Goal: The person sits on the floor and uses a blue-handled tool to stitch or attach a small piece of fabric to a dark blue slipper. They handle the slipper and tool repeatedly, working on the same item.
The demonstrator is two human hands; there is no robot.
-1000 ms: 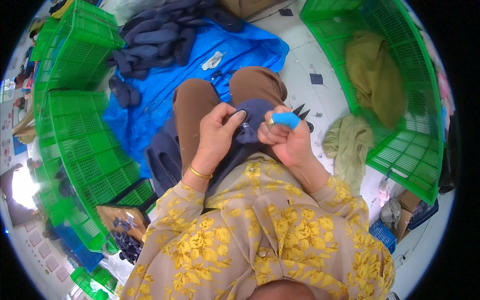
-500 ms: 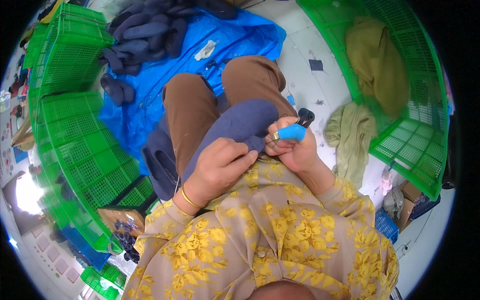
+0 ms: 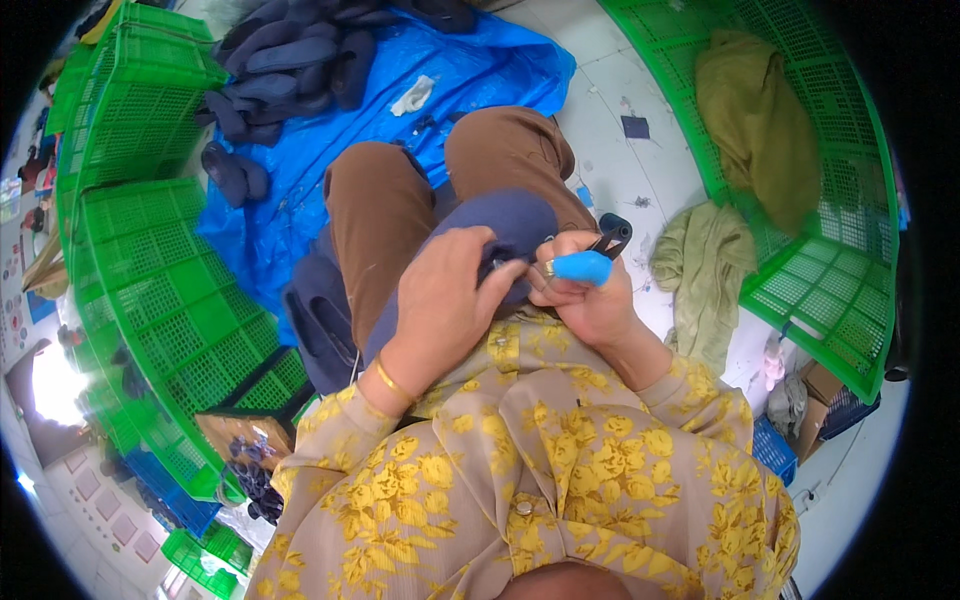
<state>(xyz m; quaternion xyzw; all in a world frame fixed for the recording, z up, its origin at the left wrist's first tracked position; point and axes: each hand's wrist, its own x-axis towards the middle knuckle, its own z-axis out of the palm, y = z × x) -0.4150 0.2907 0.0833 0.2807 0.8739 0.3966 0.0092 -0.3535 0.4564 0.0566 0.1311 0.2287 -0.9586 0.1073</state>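
Observation:
A navy blue shoe (image 3: pixel 512 212) with a soft, rounded shape lies across my lap. My left hand (image 3: pixel 438 300), with a gold bangle at its wrist, grips the shoe's near side, thumb stretched toward its opening. At the shoe's right edge, my right hand (image 3: pixel 598 308) is closed around a small black tool (image 3: pixel 616 232) whose looped end sticks out above the fingers. Its working end is hidden. A bright blue cover (image 3: pixel 580 267) wraps one finger of that hand. More navy shoes (image 3: pixel 322 325) rest beside my left thigh.
Ahead, a blue plastic sheet (image 3: pixel 480 70) bears a pile of navy shoes (image 3: pixel 290 60) and a white scrap (image 3: pixel 412 96). Green crates (image 3: pixel 165 270) line the left. At right stands another green crate (image 3: pixel 830 290) with olive cloth (image 3: pixel 755 120); pale green cloth (image 3: pixel 700 265) lies beside it.
My left hand has moved slightly up and its fingers have shifted over the shoe, so that its dark opening now shows. The right hand stays nearly in place with the black tool.

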